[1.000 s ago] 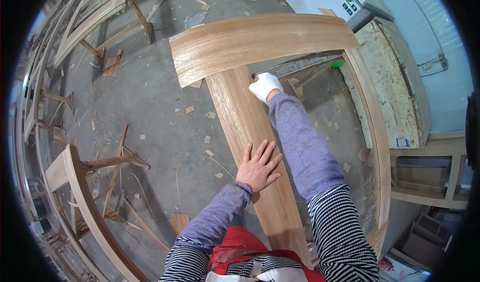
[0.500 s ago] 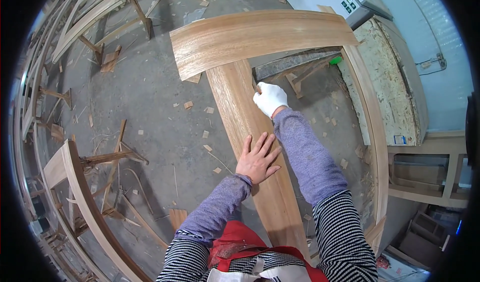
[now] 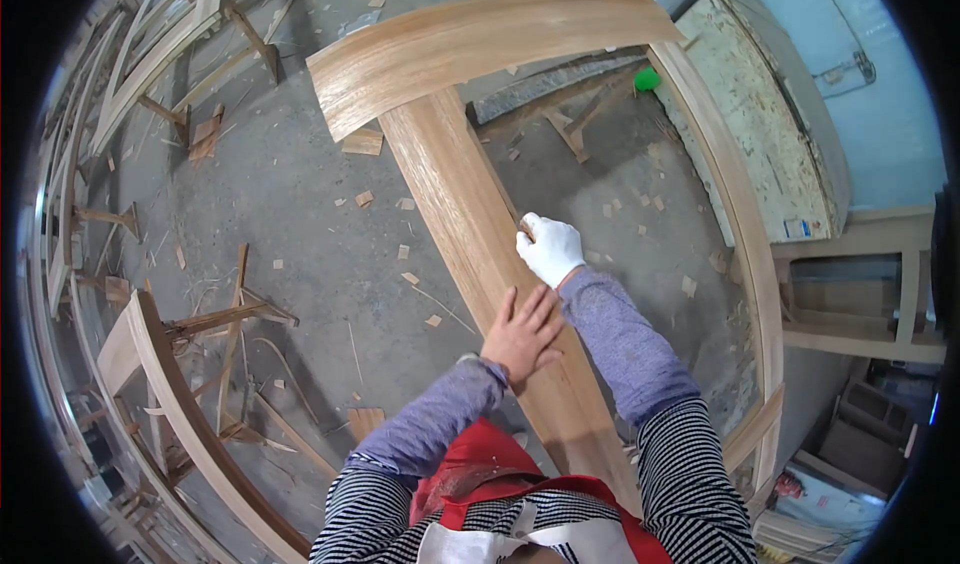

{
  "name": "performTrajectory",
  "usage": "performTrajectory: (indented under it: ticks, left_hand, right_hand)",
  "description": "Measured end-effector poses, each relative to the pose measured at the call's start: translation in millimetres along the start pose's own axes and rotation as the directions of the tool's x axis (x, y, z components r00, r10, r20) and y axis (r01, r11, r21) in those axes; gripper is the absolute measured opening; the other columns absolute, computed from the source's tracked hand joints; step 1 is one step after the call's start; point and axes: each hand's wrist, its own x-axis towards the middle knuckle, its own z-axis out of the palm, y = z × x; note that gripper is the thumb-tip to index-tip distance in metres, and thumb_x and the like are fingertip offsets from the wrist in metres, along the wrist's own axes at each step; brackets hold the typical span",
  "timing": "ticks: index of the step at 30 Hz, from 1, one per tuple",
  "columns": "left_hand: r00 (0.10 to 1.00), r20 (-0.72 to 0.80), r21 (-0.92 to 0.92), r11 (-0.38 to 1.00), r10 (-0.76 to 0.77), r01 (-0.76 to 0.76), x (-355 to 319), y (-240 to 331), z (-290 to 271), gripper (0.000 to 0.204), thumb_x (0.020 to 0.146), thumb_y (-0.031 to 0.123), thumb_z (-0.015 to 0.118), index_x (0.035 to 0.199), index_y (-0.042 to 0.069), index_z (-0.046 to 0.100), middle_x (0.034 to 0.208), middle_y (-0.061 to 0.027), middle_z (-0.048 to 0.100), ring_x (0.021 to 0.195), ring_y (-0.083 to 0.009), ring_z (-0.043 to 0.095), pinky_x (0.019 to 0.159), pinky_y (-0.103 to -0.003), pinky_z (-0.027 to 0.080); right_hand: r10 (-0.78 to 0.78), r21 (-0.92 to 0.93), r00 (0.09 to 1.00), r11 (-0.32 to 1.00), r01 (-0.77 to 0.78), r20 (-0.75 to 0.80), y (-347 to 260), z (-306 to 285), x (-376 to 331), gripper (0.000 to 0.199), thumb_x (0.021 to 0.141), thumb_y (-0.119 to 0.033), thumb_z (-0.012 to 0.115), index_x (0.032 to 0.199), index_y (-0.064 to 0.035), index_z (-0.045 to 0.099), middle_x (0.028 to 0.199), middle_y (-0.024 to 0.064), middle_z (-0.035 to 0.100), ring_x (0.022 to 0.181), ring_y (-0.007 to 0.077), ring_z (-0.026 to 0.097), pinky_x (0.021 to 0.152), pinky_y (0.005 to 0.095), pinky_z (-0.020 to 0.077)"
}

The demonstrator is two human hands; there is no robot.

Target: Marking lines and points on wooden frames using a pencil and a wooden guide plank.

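Note:
A long wooden board (image 3: 450,199) with pale grain runs from my body away toward the far left. Bare and flat, my left hand (image 3: 522,336) presses on its top with the fingers somewhat spread. My right hand (image 3: 552,251), in a white glove, is closed at the board's right edge, just beyond the left. Something small and brownish shows at its fingertips, too little of it to name. Across the board's far end lies a wide, curved veneer-like wooden panel (image 3: 480,42).
A curved wooden rail (image 3: 735,179) bounds the right side, beside a worn pale cabinet (image 3: 750,104). Another curved wooden frame (image 3: 190,414) stands at left. Wood scraps (image 3: 362,142) litter the grey floor (image 3: 290,204). A green object (image 3: 647,80) sits near the far right corner.
My right hand has slid along the board's right edge toward me, nearer my left hand. The left hand stays flat on the board. The whole view has shifted slightly.

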Motion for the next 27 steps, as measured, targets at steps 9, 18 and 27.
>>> performTrajectory:
  ticks: [9, 18, 27]
  left_hand:
    - [0.985, 0.107, -0.084, 0.988, 0.136, -0.127, -65.0, 118.3, 53.8, 0.067, 0.087, 0.059, 0.054, 0.141, 0.020, 0.049, 0.149, -0.0095, 0.040, 0.146, -0.0345, 0.021, 0.115, -0.067, 0.011]
    - [0.937, 0.258, -0.043, 0.971, 0.238, -0.235, -115.1, 226.2, 97.6, 0.070, 0.084, 0.057, 0.059, 0.143, 0.022, 0.046, 0.152, -0.0071, 0.035, 0.147, -0.0383, 0.018, 0.112, -0.071, 0.015]
    - [0.893, 0.373, -0.021, 0.964, 0.253, -0.265, -184.7, 346.1, 138.7, 0.076, 0.078, 0.058, 0.067, 0.143, 0.027, 0.045, 0.156, -0.0072, 0.029, 0.147, -0.0391, 0.017, 0.107, -0.075, 0.021]
  right_hand:
    - [0.018, 0.077, 1.000, 0.997, -0.018, -0.003, 47.3, 2.6, -151.6, 0.018, 0.088, -0.028, 0.058, 0.091, -0.0104, 0.062, 0.086, 0.0127, 0.069, 0.077, 0.0353, 0.067, 0.069, 0.0484, 0.0528]
    - [0.092, 0.086, 0.991, 0.991, -0.100, 0.094, 93.9, -9.3, -319.4, 0.018, 0.087, -0.027, 0.059, 0.091, -0.0092, 0.061, 0.084, 0.0121, 0.069, 0.077, 0.0355, 0.067, 0.069, 0.0492, 0.0518]
    - [0.076, 0.071, 0.988, 0.994, -0.086, 0.136, 147.0, -13.2, -506.0, 0.015, 0.086, -0.024, 0.058, 0.088, -0.0094, 0.060, 0.082, 0.0119, 0.068, 0.078, 0.0348, 0.067, 0.069, 0.0476, 0.0526]
